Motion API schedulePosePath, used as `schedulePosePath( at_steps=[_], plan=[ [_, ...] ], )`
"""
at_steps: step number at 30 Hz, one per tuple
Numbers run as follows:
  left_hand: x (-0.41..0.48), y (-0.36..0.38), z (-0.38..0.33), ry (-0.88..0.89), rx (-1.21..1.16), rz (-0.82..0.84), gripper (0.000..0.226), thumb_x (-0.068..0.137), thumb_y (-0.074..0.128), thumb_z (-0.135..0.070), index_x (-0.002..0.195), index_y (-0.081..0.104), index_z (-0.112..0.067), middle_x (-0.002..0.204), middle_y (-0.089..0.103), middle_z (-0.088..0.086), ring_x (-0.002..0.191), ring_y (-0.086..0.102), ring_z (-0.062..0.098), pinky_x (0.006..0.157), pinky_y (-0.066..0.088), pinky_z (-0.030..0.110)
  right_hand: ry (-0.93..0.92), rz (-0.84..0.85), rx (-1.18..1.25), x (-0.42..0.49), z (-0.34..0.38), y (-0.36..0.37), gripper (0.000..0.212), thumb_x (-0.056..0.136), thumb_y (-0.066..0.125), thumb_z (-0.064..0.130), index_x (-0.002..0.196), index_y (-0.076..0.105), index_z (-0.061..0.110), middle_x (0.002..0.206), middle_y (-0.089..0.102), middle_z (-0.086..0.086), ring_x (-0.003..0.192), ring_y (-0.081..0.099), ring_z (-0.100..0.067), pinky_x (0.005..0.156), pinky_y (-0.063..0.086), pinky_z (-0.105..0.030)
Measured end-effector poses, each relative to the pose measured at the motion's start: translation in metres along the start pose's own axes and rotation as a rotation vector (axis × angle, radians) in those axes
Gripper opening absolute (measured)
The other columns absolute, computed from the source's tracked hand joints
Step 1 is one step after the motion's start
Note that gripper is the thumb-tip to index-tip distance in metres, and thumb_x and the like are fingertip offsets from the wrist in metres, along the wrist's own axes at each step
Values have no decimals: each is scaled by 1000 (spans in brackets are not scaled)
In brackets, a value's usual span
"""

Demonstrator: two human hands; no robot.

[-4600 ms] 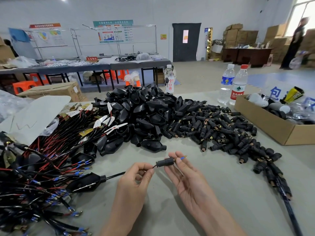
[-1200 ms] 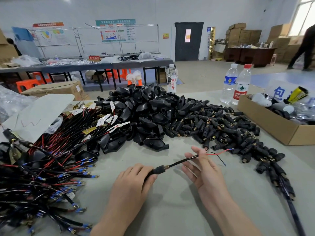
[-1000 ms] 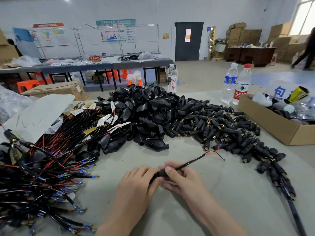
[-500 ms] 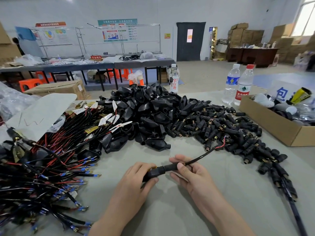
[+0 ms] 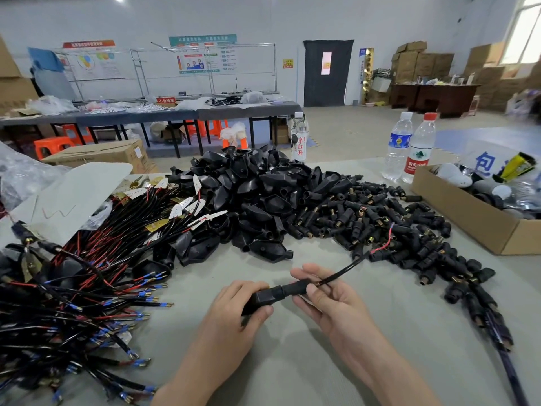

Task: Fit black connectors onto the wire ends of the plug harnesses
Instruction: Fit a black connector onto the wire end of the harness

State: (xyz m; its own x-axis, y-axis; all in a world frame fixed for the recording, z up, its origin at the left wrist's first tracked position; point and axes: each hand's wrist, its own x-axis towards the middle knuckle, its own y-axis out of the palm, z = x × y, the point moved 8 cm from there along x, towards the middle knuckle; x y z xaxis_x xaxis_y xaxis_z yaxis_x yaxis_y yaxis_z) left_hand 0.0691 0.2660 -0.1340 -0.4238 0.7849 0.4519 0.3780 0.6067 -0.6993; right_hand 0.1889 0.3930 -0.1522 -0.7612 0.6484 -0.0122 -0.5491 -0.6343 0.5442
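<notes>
My left hand (image 5: 234, 315) grips the black plug end of a harness (image 5: 269, 297) low over the grey table. My right hand (image 5: 328, 291) pinches the narrower black connector sleeve (image 5: 295, 288) that sits on the cable just beyond the plug. The black cable (image 5: 342, 271) runs up and right, ending in a red wire (image 5: 383, 246) and a thin dark one over the pile of small black connectors (image 5: 380, 227). A heap of black plug shells (image 5: 257, 194) lies in the middle. More harnesses with red and black wires (image 5: 87, 268) are piled at the left.
An open cardboard box (image 5: 468, 218) of odds stands at the right. Two water bottles (image 5: 409, 148) and a third bottle (image 5: 298, 139) stand at the table's far edge. A white sheet (image 5: 73, 194) lies at far left. Several finished pieces (image 5: 480, 312) trail along the right.
The connector has been slid along the cable from the wire ends down to the plug. My right hand came in from the wire ends to the sleeve; the left keeps its grip on the plug.
</notes>
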Motion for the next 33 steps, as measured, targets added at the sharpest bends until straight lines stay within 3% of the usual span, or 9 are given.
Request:
schedulePosePath(
  at_steps=[4, 7, 11, 17, 22, 25, 33],
  plan=[
    [0, -5, -3, 30, 50, -66, 31, 90, 71, -29, 119, 61, -32, 114, 52, -25, 108, 51, 3, 93, 40, 22, -46, -78, -65, 1, 2, -5, 22, 82, 67, 13, 103, 69, 8, 108, 74, -14, 95, 71, -21, 77, 58, -25],
    [0, -8, -10, 72, 71, -108, 31, 90, 64, -41, 119, 61, -31, 115, 52, -23, 106, 53, 4, 90, 42, 22, -67, -133, -118, 0, 5, -7, 22, 73, 74, 27, 91, 75, 13, 97, 75, -14, 87, 72, -23, 73, 58, -24],
    [1, -7, -18, 133, 125, -137, 33, 90, 55, -44, 119, 62, -31, 115, 53, -20, 103, 53, 6, 88, 43, 24, -102, -208, -172, -2, 9, -11, 33, 70, 76, 35, 92, 73, 11, 82, 75, -7, 76, 73, -21, 68, 58, -23],
    [2, -5, -15, 124, 72, -108, 32, 91, 56, -46, 121, 61, -36, 115, 50, -24, 104, 52, 5, 90, 43, 24, -111, -228, -204, -3, 13, -10, 47, 66, 77, 41, 96, 70, 5, 77, 74, -5, 73, 73, -20, 66, 58, -22],
    [0, -4, -13, 100, 23, -102, 35, 88, 70, -35, 120, 57, -42, 115, 50, -27, 106, 51, 4, 91, 42, 23, -107, -245, -211, -4, 13, -12, 50, 62, 78, 45, 94, 70, 7, 80, 74, -7, 72, 73, -21, 64, 57, -21],
    [0, -5, -16, 103, -6, -98, 30, 90, 60, -44, 120, 56, -43, 114, 51, -26, 105, 52, 6, 90, 45, 27, -102, -255, -200, -3, 12, -12, 54, 60, 79, 47, 94, 70, 7, 81, 74, -10, 71, 73, -21, 64, 57, -21],
    [-1, -4, -18, 105, -65, -101, 26, 92, 58, -43, 117, 61, -38, 118, 50, -16, 107, 59, 12, 90, 50, 37, -133, -210, -226, -5, 11, -6, 42, 68, 75, 36, 91, 69, 1, 74, 73, -8, 67, 72, -18, 63, 57, -20]
  ],
)
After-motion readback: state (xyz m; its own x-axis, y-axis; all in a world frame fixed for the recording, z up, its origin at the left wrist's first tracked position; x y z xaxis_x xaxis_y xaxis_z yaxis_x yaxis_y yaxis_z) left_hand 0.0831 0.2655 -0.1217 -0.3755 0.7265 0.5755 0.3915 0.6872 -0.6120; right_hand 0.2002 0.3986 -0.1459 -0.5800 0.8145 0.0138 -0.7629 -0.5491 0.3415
